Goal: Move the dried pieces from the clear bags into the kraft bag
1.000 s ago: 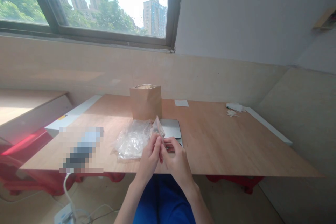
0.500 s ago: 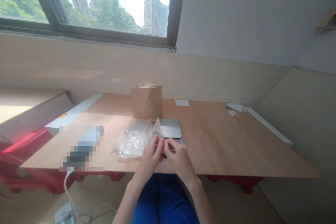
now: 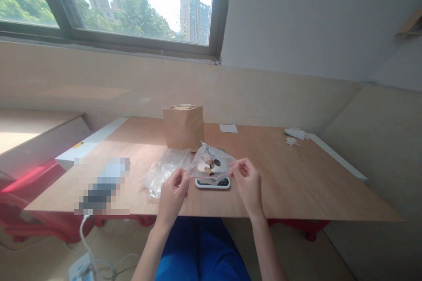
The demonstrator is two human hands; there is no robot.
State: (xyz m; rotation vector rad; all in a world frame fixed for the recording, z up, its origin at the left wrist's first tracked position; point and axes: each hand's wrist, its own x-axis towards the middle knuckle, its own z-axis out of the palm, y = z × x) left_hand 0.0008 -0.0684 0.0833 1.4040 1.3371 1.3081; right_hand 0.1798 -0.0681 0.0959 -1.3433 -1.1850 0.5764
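Observation:
A clear zip bag [image 3: 198, 162] is stretched between my two hands, its reddish zip edge towards me. Inside it lie several small brown and dark pieces [image 3: 210, 170], whose kind I cannot make out. My left hand [image 3: 174, 189] pinches the bag's left corner, and my right hand [image 3: 246, 178] pinches its right corner. Under the bag, partly covered, sits a white kitchen scale [image 3: 212, 185] with a dark display. Just left of the scale a heap of clear plastic bags [image 3: 161, 175] rests on the table.
Behind the bags an upright brown paper bag [image 3: 183, 127] stands on the wooden table [image 3: 296, 180]. White paper [image 3: 228, 128] lies at the back, crumpled white scraps [image 3: 295, 134] at the back right. A blurred-out object [image 3: 103, 186] with a white cable [image 3: 84, 232] lies at the left.
My hands were close together over the scale and have moved apart. The zip bag, bunched up before, is now spread wide, and the brown pieces in it show.

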